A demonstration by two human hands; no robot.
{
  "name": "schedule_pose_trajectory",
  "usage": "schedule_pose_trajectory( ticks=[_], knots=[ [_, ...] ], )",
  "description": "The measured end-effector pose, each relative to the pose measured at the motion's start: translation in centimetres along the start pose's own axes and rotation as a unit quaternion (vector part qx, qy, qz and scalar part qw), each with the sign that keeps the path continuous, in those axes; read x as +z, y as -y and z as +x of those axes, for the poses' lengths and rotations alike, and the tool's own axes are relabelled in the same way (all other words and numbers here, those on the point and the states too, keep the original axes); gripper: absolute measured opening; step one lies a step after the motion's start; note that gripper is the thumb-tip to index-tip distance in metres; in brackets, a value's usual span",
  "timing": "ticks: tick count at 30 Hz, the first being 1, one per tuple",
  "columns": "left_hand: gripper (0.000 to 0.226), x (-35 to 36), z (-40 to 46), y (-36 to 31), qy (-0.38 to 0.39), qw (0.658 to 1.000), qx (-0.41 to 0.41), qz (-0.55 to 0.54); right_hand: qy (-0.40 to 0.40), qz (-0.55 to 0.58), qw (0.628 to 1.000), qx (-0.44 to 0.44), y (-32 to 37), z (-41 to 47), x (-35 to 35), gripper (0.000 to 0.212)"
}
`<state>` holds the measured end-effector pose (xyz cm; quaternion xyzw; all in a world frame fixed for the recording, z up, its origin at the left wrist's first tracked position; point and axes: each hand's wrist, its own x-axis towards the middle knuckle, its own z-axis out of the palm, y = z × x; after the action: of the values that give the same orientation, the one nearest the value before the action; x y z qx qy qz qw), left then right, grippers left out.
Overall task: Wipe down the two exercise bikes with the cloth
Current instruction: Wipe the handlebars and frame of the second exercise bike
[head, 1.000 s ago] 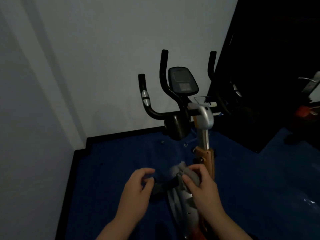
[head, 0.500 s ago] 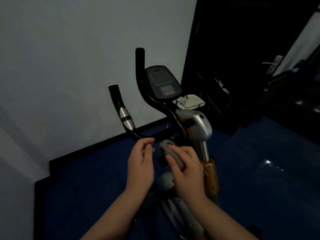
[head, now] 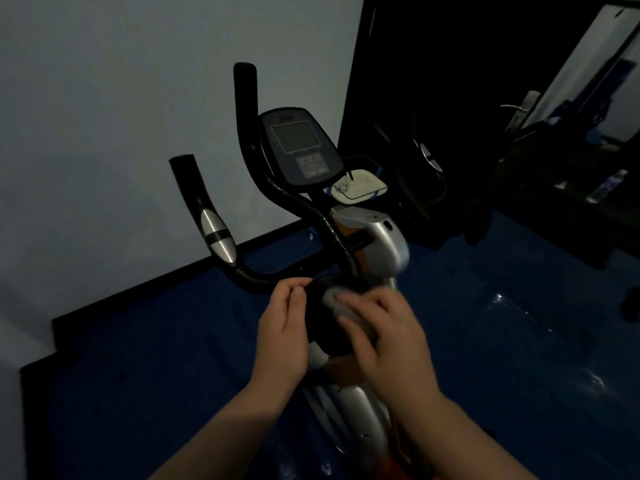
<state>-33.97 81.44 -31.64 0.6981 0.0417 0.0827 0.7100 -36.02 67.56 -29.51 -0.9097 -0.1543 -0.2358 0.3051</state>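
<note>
An exercise bike [head: 377,244] with black handlebars, a dark console [head: 299,147] and a silver and orange frame stands in front of me on the blue floor. My right hand [head: 391,334] presses a grey cloth [head: 334,301] onto a round black part under the handlebar stem; the hand is blurred. My left hand [head: 285,327] sits on the left side of that black part with its fingers curled, thumb and fingertips together at its top edge. A second bike [head: 420,174] shows only faintly in the dark at the right.
A pale wall with a black skirting board [head: 145,289] runs along the left and back. A small white tray [head: 360,185] sits behind the console. At the right stand a dark doorway and a door with a metal handle [head: 519,110]. The floor shines at the right.
The view has closed in on the bike. My right hand with the cloth has risen from the lower frame to the black part under the handlebars, and my left hand rose beside it.
</note>
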Motion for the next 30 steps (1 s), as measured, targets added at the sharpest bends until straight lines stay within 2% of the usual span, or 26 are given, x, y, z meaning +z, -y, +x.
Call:
schedule_pose_trajectory(
  ticks=[4,9,12,13,16,17,20,22,25,27,30],
  knots=[
    [0.026,0.7,-0.3,-0.1,-0.034,0.999,0.006,-0.002,-0.009,-0.112,0.992,-0.057,0.8,2.3,1.8,0.031],
    [0.015,0.4,-0.3,-0.5,-0.013,1.0,-0.017,0.01,0.061,-0.079,0.989,-0.106,-2.1,-0.9,-0.9,0.034],
    [0.006,1.2,0.2,-0.7,-0.017,0.997,-0.034,0.062,0.004,-0.032,0.997,-0.064,-2.0,2.5,-2.0,0.028],
    [0.006,1.5,0.3,-0.8,-0.023,0.996,-0.032,0.079,0.008,-0.027,0.998,-0.049,-1.7,4.1,-1.7,0.027],
    [0.007,1.5,0.3,-0.8,-0.021,0.993,-0.011,0.119,0.098,-0.056,0.993,-0.021,-0.7,6.2,0.2,0.027],
    [0.006,1.4,0.3,-0.8,-0.014,0.992,-0.007,0.125,0.1,-0.046,0.994,-0.004,-0.8,5.7,0.7,0.027],
    [0.008,1.3,0.4,-0.6,-0.012,0.992,-0.004,0.127,0.031,0.009,0.999,0.037,-1.7,2.9,0.3,0.03],
    [0.008,1.4,0.2,-0.4,-0.025,0.993,-0.003,0.115,0.016,0.012,0.998,0.056,-2.4,2.2,-0.1,0.031],
    [0.008,1.5,0.1,-0.5,-0.04,0.995,-0.005,0.093,0.079,-0.008,0.995,0.052,-2.3,4.8,0.3,0.025],
    [0.008,1.6,0.1,-0.4,-0.044,0.995,-0.005,0.088,0.112,0.019,0.992,0.06,-1.8,6.3,0.8,0.023],
    [0.007,1.7,0.1,-0.1,-0.055,0.995,-0.001,0.082,0.027,0.058,0.996,0.069,-1.9,3.7,1.3,0.025]
  ],
)
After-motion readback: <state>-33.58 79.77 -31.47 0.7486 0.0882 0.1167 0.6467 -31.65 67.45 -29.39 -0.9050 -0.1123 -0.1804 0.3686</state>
